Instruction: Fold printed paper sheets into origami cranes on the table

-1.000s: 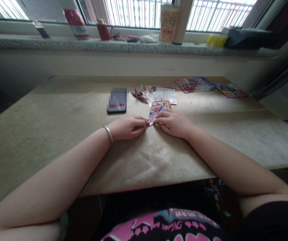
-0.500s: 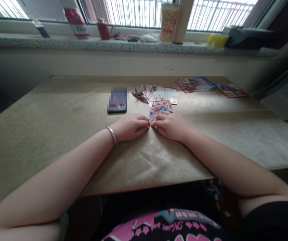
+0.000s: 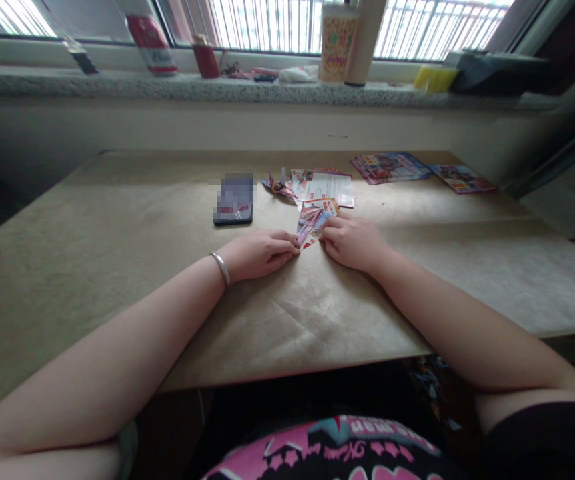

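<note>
A small folded paper [image 3: 312, 227] with a colourful print lies flat on the table, its point towards me. My left hand [image 3: 266, 255] is closed, fingers together, with the fingertips on the paper's lower left corner. A silver bangle sits on that wrist. My right hand [image 3: 351, 241] has its fingers curled on the paper's right edge, and part of the paper is hidden under them. Just behind lie printed paper sheets [image 3: 327, 187]. Beside them, to the left, is a crumpled-looking folded paper piece [image 3: 280, 187].
A phone [image 3: 235, 200] lies left of the papers. Two stacks of printed leaflets, a larger one [image 3: 390, 167] and a smaller one [image 3: 462, 179], lie at the back right. On the windowsill [image 3: 247, 87] stand a red can [image 3: 152, 47], a patterned cup [image 3: 337, 47] and a yellow object [image 3: 435, 79].
My right hand has slid to the right along the paper, away from my left hand, and more of the paper's front point shows. My left hand has barely moved.
</note>
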`<move>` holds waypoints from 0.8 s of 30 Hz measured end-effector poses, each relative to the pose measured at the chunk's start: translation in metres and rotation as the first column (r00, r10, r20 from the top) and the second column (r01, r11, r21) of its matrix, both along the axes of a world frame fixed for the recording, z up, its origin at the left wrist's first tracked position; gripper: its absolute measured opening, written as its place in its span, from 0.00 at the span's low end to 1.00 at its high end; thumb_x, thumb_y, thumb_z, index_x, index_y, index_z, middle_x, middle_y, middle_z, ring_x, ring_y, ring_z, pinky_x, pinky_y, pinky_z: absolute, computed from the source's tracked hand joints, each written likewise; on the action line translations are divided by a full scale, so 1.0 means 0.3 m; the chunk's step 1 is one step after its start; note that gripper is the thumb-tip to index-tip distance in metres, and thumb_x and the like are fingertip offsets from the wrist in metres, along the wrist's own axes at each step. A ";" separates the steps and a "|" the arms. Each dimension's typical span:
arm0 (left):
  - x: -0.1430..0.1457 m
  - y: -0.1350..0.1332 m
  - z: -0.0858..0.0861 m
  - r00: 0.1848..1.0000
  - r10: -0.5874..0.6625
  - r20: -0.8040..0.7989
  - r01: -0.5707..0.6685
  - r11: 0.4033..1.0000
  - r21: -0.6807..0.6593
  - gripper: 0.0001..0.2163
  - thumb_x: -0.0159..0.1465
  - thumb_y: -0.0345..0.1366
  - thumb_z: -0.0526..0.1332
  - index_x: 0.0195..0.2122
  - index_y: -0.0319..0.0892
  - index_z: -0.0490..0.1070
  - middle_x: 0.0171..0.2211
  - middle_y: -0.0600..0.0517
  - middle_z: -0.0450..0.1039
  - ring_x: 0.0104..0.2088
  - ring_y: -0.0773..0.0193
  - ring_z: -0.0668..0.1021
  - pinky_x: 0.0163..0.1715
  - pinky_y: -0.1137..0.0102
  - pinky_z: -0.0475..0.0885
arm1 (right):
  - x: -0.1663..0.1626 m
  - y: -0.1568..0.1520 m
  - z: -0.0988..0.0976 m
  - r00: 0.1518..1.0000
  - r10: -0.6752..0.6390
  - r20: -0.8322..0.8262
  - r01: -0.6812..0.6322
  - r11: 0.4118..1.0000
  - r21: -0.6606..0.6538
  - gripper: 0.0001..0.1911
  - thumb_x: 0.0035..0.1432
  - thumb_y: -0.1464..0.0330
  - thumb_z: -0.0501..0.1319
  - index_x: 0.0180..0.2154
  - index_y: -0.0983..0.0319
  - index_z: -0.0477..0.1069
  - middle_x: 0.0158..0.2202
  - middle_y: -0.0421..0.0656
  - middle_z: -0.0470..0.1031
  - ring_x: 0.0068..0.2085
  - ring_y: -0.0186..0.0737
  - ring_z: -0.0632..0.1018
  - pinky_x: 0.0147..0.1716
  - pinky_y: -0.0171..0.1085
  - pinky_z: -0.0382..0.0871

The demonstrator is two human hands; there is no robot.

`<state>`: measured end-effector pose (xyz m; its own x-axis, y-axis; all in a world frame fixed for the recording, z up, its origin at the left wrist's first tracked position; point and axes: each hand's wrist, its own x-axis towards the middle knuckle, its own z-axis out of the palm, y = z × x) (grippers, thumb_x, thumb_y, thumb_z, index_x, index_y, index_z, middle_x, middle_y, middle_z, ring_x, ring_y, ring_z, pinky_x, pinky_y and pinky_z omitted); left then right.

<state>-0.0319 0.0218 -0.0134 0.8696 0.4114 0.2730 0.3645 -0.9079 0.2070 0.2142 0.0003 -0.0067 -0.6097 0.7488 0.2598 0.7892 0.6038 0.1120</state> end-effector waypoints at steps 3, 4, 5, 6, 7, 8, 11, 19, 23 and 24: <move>-0.001 0.001 -0.003 1.000 -0.002 0.004 0.001 1.000 0.030 0.13 0.67 0.33 0.51 0.44 0.42 0.76 0.49 0.47 0.75 0.46 0.62 0.78 0.47 0.68 0.74 | 0.019 0.018 -0.012 0.994 -0.044 -0.102 0.046 0.999 0.009 0.14 0.62 0.67 0.52 0.38 0.62 0.76 0.43 0.48 0.76 0.45 0.46 0.72 0.43 0.42 0.65; 0.000 0.001 -0.005 1.000 -0.003 0.006 0.003 0.999 0.039 0.13 0.67 0.32 0.51 0.44 0.42 0.76 0.49 0.47 0.75 0.46 0.62 0.78 0.47 0.68 0.74 | 0.025 0.026 -0.019 0.986 -0.062 -0.152 0.065 0.998 0.011 0.14 0.62 0.67 0.53 0.39 0.62 0.76 0.44 0.48 0.76 0.45 0.46 0.72 0.45 0.42 0.65; 0.001 0.002 -0.007 1.000 -0.006 0.009 0.006 0.999 0.045 0.13 0.67 0.32 0.52 0.44 0.42 0.76 0.50 0.47 0.74 0.46 0.62 0.78 0.47 0.68 0.74 | 0.031 0.035 -0.026 0.974 -0.087 -0.207 0.092 0.996 0.015 0.14 0.61 0.66 0.53 0.40 0.62 0.76 0.46 0.47 0.75 0.46 0.46 0.72 0.46 0.42 0.65; 0.003 0.003 -0.010 1.000 -0.012 0.013 0.011 0.999 0.050 0.13 0.67 0.32 0.51 0.45 0.42 0.76 0.51 0.47 0.74 0.46 0.62 0.78 0.47 0.68 0.74 | 0.036 0.043 -0.033 0.960 -0.109 -0.256 0.117 0.993 0.015 0.14 0.61 0.66 0.54 0.42 0.62 0.75 0.47 0.47 0.75 0.47 0.46 0.72 0.48 0.43 0.65; 0.006 0.004 -0.012 1.000 -0.020 0.017 0.019 0.998 0.054 0.14 0.67 0.32 0.51 0.45 0.42 0.76 0.51 0.47 0.74 0.47 0.62 0.78 0.48 0.68 0.74 | 0.039 0.050 -0.040 0.947 -0.126 -0.294 0.135 0.991 0.011 0.15 0.61 0.65 0.55 0.45 0.62 0.75 0.49 0.47 0.74 0.48 0.46 0.72 0.49 0.43 0.65; 0.009 0.005 -0.015 0.999 -0.029 0.019 0.028 0.998 0.059 0.14 0.67 0.32 0.51 0.46 0.42 0.75 0.50 0.46 0.74 0.48 0.62 0.78 0.49 0.67 0.73 | 0.041 0.057 -0.046 0.938 -0.134 -0.320 0.143 0.990 0.006 0.16 0.60 0.64 0.55 0.47 0.62 0.74 0.51 0.48 0.73 0.49 0.47 0.72 0.50 0.44 0.65; 0.024 0.005 -0.023 0.999 -0.046 0.008 0.045 0.995 0.090 0.14 0.67 0.32 0.52 0.49 0.41 0.74 0.49 0.45 0.75 0.49 0.60 0.77 0.52 0.64 0.72 | 0.034 0.065 -0.058 0.930 -0.111 -0.351 0.117 0.993 -0.004 0.18 0.59 0.63 0.59 0.50 0.61 0.73 0.53 0.49 0.71 0.52 0.48 0.71 0.52 0.45 0.65; 0.062 -0.014 -0.025 1.000 0.005 0.014 -0.007 0.990 0.144 0.13 0.66 0.34 0.54 0.49 0.39 0.73 0.48 0.45 0.75 0.47 0.58 0.75 0.51 0.61 0.72 | -0.001 0.026 -0.043 0.947 0.123 -0.298 -0.137 0.990 -0.024 0.11 0.61 0.65 0.58 0.36 0.58 0.79 0.40 0.43 0.78 0.44 0.43 0.73 0.47 0.42 0.67; 0.067 -0.015 -0.029 1.000 0.018 0.008 -0.019 0.987 0.161 0.13 0.66 0.34 0.54 0.48 0.39 0.73 0.50 0.45 0.74 0.47 0.58 0.75 0.51 0.62 0.72 | 0.004 0.022 -0.046 0.948 0.161 -0.274 -0.172 0.985 -0.015 0.11 0.61 0.67 0.57 0.36 0.58 0.80 0.40 0.43 0.79 0.43 0.43 0.73 0.45 0.41 0.66; 0.068 -0.015 -0.030 1.000 0.020 0.003 -0.020 0.986 0.168 0.13 0.66 0.34 0.54 0.48 0.39 0.72 0.51 0.45 0.73 0.47 0.58 0.74 0.51 0.62 0.72 | 0.007 0.023 -0.048 0.948 0.164 -0.272 -0.174 0.985 -0.016 0.12 0.61 0.67 0.57 0.36 0.58 0.80 0.40 0.43 0.79 0.43 0.43 0.73 0.44 0.41 0.66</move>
